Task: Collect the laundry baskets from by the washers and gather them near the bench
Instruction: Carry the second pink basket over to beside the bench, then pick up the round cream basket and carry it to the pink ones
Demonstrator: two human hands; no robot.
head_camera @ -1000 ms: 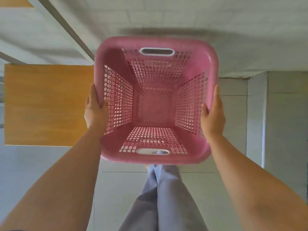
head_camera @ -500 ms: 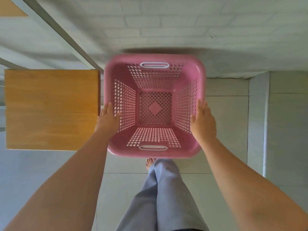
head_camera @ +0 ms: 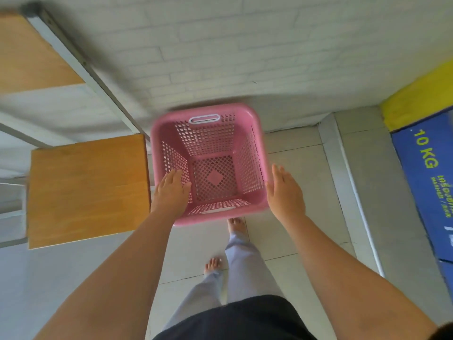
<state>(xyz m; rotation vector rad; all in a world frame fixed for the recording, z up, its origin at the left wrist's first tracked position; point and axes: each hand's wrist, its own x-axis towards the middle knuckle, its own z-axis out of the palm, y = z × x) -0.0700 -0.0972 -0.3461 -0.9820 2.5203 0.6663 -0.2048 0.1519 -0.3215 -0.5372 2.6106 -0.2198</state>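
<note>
Basket: a pink plastic laundry basket with latticed walls and floor, nothing inside it, seen from above with its mouth up; it sat low by the foot of the white brick wall, just right of the counter, though its blurred rim left it unclear whether it stood on the floor.
Handles: a white-edged slot in the far wall and another in the near wall.
Left hand: fingers straight and together over the basket's left rim, the thumb reaching inside the left wall; the grip was slack, not closed around the rim.
Right hand: flat and spread, palm toward the basket's right wall, right at the rim; whether it touched could not be told.
Counter: a square wooden top, its right edge just beside the basket.
Shelf: a higher wooden board on a grey metal frame, up and left of the counter.
Wall: white-painted brick behind the basket.
Floor: pale tiles; two bare feet and light grey trouser legs stood just short of the basket.
Sign: a blue panel at the right edge reading "10 KG", with a yellow band above it.
</note>
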